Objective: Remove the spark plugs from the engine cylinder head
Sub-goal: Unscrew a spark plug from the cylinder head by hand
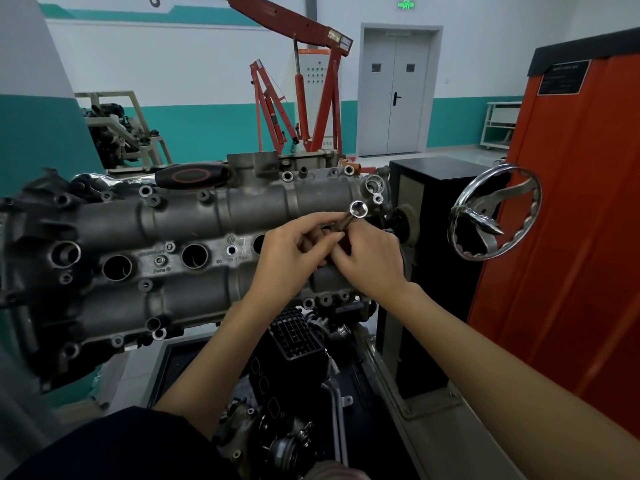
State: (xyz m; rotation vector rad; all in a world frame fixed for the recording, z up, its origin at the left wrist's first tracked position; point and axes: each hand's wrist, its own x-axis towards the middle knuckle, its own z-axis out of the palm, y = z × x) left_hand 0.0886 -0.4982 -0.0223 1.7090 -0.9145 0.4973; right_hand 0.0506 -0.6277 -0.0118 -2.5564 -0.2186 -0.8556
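- Grey cast-metal cylinder head (194,220) fills left and centre of frame, lying across it on a stand; long axis runs left-right.
- Row of round spark plug wells along its middle: 3 open dark holes visible, e.g. well (194,256); the right end of the row is hidden behind the hands.
- Black-and-orange tool handle (192,176) rests on the far upper edge of the head, upper centre-left.
- Chrome handwheel (495,212) at centre right, beside a black stand box (433,188); orange cabinet (571,202) takes the right edge.
- Red engine hoist (311,98) and grey double door (398,91) in the background, upper centre.
- Black gridded engine part (301,336) below the head, lower centre.
- Both hands meet over the head's right end, blocking view of that part.
- Left hand (294,258): fingers curled, pinching the shaft of the socket tool (356,208) from the left.
- Right hand (372,258): fingers curled around the tool's lower part, touching the left hand.
- Socket tool sticks out above the fingertips; long axis tilted, open chrome end pointing up and right toward the camera.
- Lower end of the tool is buried in the hands; cannot tell whether a spark plug is in it.
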